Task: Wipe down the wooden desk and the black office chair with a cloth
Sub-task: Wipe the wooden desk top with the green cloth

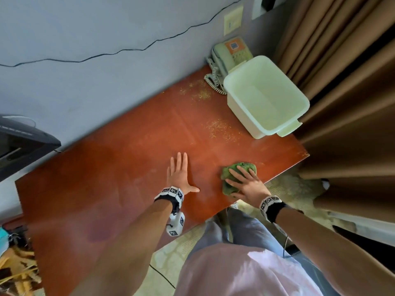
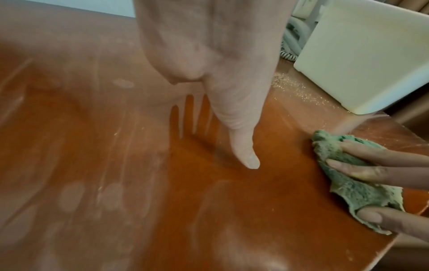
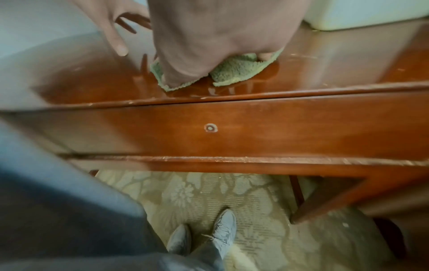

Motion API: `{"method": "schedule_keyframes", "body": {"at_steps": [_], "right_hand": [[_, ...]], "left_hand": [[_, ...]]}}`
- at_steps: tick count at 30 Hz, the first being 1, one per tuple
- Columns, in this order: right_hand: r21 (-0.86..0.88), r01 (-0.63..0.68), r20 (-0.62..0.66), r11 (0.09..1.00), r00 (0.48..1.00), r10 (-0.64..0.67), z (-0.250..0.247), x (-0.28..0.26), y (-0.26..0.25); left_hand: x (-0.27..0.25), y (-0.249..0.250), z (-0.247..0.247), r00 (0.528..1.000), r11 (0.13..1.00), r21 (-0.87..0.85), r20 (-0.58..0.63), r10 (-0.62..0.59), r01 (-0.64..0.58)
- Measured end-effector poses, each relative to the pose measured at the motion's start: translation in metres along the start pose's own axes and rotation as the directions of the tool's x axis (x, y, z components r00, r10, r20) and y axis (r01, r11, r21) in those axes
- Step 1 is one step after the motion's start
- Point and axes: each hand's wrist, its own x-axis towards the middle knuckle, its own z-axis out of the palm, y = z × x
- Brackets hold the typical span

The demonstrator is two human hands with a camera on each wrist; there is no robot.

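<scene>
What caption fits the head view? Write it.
Right hand presses green cloth on wooden desk; left hand rests flat.

cloth (image 1: 237, 178): partly hidden under right hand (image 1: 248, 184) | telephone (image 1: 228, 54): partly behind tub (image 1: 265, 95)

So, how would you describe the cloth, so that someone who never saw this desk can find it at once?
Start at the red-brown desk and go to its near edge, in front of the pale tub. There the right hand presses flat on the cloth. It is the only green, crumpled, fuzzy thing on the desk; the tub and phone are hard and pale.
</scene>
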Motion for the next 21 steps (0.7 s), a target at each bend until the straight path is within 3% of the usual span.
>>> {"method": "schedule_keyframes", "body": {"at_steps": [3,7,10,15,18,21], "right_hand": [[0.087,-0.099,-0.020,0.991,0.995,0.101,-0.005,-0.006,0.008],[0.080,-0.074,-0.021,0.994,0.997,0.076,-0.006,0.000,0.011],[0.025,0.039,-0.013,0.999,0.999,-0.039,-0.011,0.012,0.016],[-0.057,0.290,0.157,0.955,0.948,-0.278,-0.034,0.056,0.013],[-0.066,0.359,0.159,0.931,0.925,-0.346,-0.053,0.088,-0.003],[-0.032,0.333,0.141,0.942,0.935,-0.325,-0.070,0.121,-0.023]], "left_hand": [[0.014,0.005,-0.014,1.000,1.000,0.016,-0.019,0.002,-0.002],[0.025,0.000,-0.025,0.998,0.999,0.015,-0.034,-0.050,0.050],[0.027,-0.011,-0.027,0.994,0.994,-0.009,-0.035,-0.105,0.105],[0.027,-0.035,-0.026,0.983,0.982,-0.042,-0.023,-0.183,0.182],[0.029,-0.047,-0.028,0.976,0.973,-0.088,-0.028,-0.215,0.212],[0.036,-0.058,-0.035,0.969,0.964,-0.120,-0.041,-0.243,0.237]]}}
